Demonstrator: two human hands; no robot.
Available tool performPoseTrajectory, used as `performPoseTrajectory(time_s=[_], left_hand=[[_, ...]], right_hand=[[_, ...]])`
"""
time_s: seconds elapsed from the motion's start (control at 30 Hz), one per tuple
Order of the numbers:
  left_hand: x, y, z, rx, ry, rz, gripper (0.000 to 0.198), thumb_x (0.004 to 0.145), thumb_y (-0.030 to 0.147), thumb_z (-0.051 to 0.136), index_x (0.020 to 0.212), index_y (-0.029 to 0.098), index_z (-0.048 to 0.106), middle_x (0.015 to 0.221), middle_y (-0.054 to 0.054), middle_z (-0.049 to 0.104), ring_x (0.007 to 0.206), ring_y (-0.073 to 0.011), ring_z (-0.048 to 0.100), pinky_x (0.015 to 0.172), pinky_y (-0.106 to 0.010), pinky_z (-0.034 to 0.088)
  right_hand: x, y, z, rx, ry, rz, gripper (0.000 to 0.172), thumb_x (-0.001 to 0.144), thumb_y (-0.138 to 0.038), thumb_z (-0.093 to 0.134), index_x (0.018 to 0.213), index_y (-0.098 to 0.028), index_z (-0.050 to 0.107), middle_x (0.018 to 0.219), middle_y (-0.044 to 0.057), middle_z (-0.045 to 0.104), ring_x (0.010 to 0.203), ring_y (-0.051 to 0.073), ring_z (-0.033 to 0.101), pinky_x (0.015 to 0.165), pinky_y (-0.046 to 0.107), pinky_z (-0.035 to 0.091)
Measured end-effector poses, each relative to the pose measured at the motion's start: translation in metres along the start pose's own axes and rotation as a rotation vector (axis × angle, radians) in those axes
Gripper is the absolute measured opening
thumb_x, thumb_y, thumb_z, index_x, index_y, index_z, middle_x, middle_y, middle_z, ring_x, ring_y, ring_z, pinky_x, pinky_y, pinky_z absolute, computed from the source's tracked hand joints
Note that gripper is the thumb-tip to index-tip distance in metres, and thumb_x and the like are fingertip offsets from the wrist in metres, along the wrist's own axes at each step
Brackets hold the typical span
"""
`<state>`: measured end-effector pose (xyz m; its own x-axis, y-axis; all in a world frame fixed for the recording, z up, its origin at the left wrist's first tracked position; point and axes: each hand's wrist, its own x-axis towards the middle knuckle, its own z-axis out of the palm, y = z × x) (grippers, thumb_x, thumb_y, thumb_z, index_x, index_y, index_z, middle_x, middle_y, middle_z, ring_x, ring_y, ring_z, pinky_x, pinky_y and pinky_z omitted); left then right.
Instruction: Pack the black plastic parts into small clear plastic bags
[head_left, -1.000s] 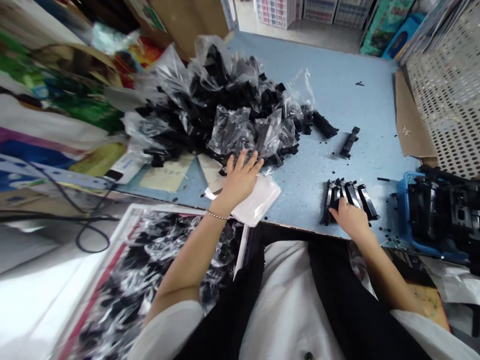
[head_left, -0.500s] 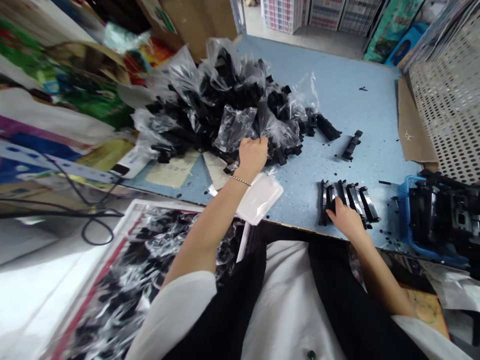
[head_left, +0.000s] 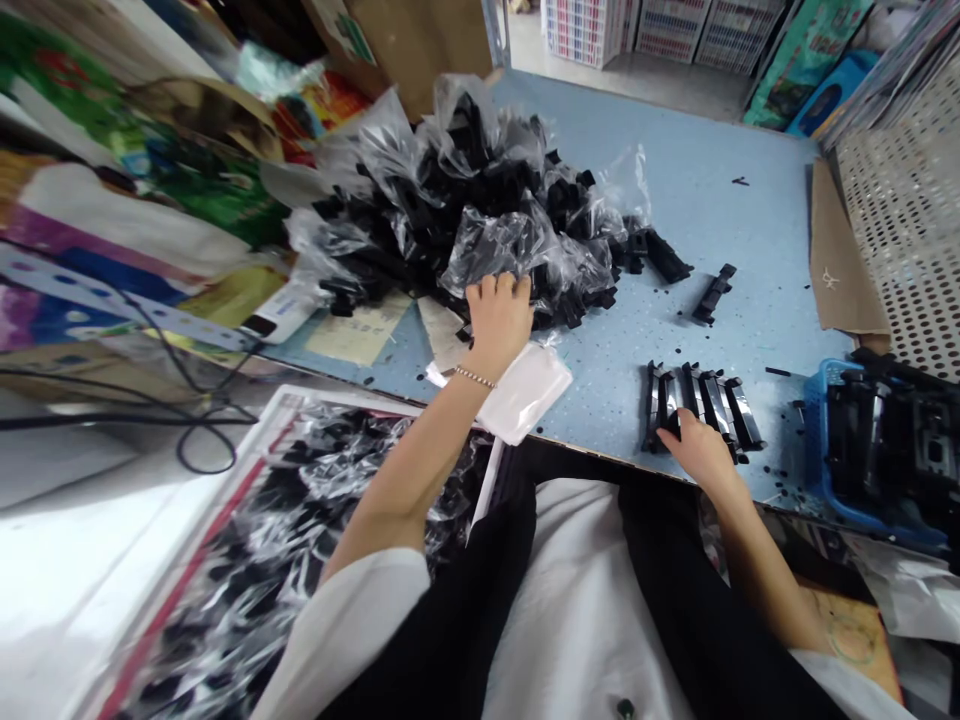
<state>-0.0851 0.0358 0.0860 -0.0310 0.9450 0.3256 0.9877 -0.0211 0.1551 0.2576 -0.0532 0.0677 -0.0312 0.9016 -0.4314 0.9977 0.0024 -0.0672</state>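
Observation:
My left hand (head_left: 501, 318) rests at the near side of a heap of clear plastic bags (head_left: 491, 240) filled with black plastic parts. Its fingers are slightly apart against a bag, not wrapped round it. Beneath that wrist lies a stack of flat white plastic bags (head_left: 525, 392) at the table edge. My right hand (head_left: 701, 447) has thumb and fingers around a black plastic part (head_left: 669, 400), one in a row of several. Neighbouring black parts (head_left: 712, 400) lie side by side to the right of it; the fingertips are partly hidden.
A blue basket (head_left: 819, 425) of black parts stands at the right. Two loose black parts (head_left: 714, 295) lie on the blue table (head_left: 757, 230). Below left is a crate (head_left: 274, 420) full of bagged parts. Cardboard (head_left: 840, 260) lies along the right side, and cables (head_left: 202, 425) hang at left.
My left hand has loosened from the raised plastic film, which has dropped onto the heap, and its fingers have spread. My right hand stays at the row. The view has shifted slightly.

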Motion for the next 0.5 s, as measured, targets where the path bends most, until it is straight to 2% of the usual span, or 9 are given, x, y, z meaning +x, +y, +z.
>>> performPoseTrajectory(time_s=[0.07,0.13,0.23,0.3,0.37,0.5], left_hand=[[-0.036,0.002,-0.002,-0.07,-0.047,0.028,0.03,0.097,0.032,0.055,0.12,0.015,0.066,0.121,-0.018,0.064,0.112,-0.0352,0.059,0.094,-0.049,0.048],[-0.077,0.005,0.003,-0.135,-0.165,0.041,0.026,0.095,0.037,0.059,0.104,0.016,0.069,0.11,-0.016,0.065,0.102,-0.0321,0.062,0.087,-0.044,0.052],[-0.12,0.002,0.019,-0.254,-0.243,-0.052,0.016,0.093,0.028,0.061,0.084,0.017,0.068,0.1,-0.014,0.066,0.097,-0.0286,0.064,0.082,-0.039,0.053],[-0.126,-0.006,0.03,-0.326,-0.216,-0.133,0.016,0.09,0.021,0.059,0.076,0.018,0.066,0.094,-0.011,0.067,0.09,-0.0239,0.064,0.08,-0.035,0.053],[-0.118,-0.02,0.037,-0.43,-0.216,-0.23,0.017,0.087,0.026,0.063,0.072,0.018,0.064,0.082,-0.006,0.066,0.078,-0.0197,0.062,0.073,-0.031,0.052],[-0.095,-0.047,0.039,-0.811,-0.354,-0.477,0.027,0.082,0.042,0.066,0.071,0.017,0.066,0.062,-0.001,0.062,0.058,-0.0148,0.055,0.058,-0.026,0.044]], right_hand=[[0.002,0.009,0.004,0.101,0.006,0.003,0.038,0.099,-0.032,0.052,0.131,-0.011,0.056,0.113,0.021,0.074,0.102,0.033,0.073,0.084,0.037,0.049],[0.004,0.014,0.009,0.297,-0.016,-0.024,0.032,0.097,-0.03,0.053,0.125,-0.015,0.059,0.104,0.014,0.075,0.092,0.027,0.074,0.08,0.033,0.05],[0.01,0.007,0.017,0.642,-0.065,-0.135,0.027,0.092,-0.033,0.055,0.113,-0.018,0.062,0.084,0.003,0.072,0.071,0.019,0.071,0.072,0.03,0.051],[0.016,-0.01,0.021,0.845,-0.106,-0.197,0.029,0.087,-0.036,0.059,0.109,-0.018,0.063,0.078,0.0,0.069,0.062,0.017,0.067,0.068,0.03,0.052],[0.02,-0.03,0.024,1.052,-0.181,-0.214,0.035,0.08,-0.038,0.064,0.108,-0.018,0.064,0.077,-0.001,0.068,0.061,0.015,0.065,0.063,0.029,0.053],[0.023,-0.063,0.029,1.476,-0.416,-0.224,0.036,0.072,-0.04,0.076,0.098,-0.017,0.066,0.073,-0.001,0.067,0.06,0.014,0.064,0.055,0.025,0.053]])
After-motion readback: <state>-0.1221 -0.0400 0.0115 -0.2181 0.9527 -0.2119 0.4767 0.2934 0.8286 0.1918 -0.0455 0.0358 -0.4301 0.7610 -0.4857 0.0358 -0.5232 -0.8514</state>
